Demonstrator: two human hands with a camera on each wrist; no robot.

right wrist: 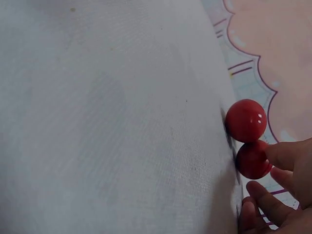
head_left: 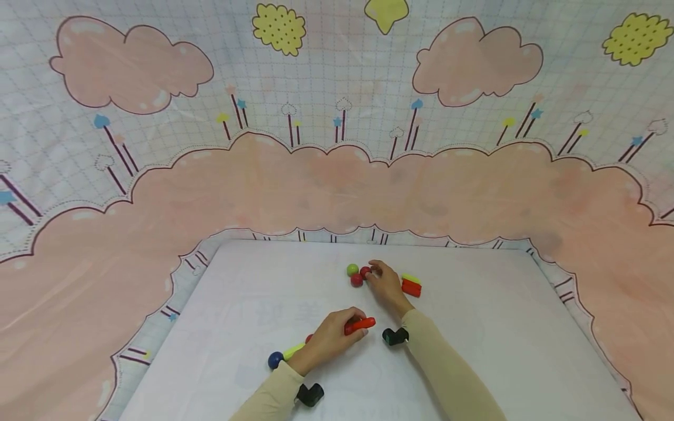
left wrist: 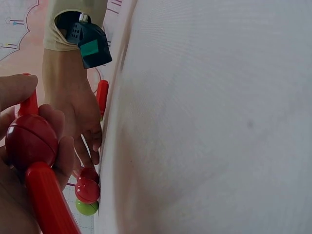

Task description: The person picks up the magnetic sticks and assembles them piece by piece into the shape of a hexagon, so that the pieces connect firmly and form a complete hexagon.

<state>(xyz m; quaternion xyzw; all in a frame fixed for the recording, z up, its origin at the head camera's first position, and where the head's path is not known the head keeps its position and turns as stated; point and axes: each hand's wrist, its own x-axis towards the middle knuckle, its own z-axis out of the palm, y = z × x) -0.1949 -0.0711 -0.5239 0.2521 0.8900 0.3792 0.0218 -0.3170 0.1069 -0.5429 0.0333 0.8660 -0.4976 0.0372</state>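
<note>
My left hand [head_left: 330,339] grips a red rod [head_left: 362,325]. In the left wrist view a red ball [left wrist: 31,141] sits among its fingers, with red rod pieces on both sides of it. My right hand [head_left: 388,287] pinches a red ball [right wrist: 253,160] at the far part of the table; its thumb lies against the ball and the other fingers are bent. Touching that ball is another red ball [right wrist: 246,120]. A green ball [head_left: 352,269] stands just beside them. Beside the left wrist are a blue ball [head_left: 275,360], a yellow-green rod [head_left: 293,351] and a partly hidden red ball [head_left: 309,338].
Red rods [head_left: 411,287] and a yellow-green rod [head_left: 411,278] lie together right of the right hand. The white tabletop [head_left: 505,327] has a patterned cloth [head_left: 337,193] behind and around it. A dark camera [head_left: 395,336] is strapped at each wrist.
</note>
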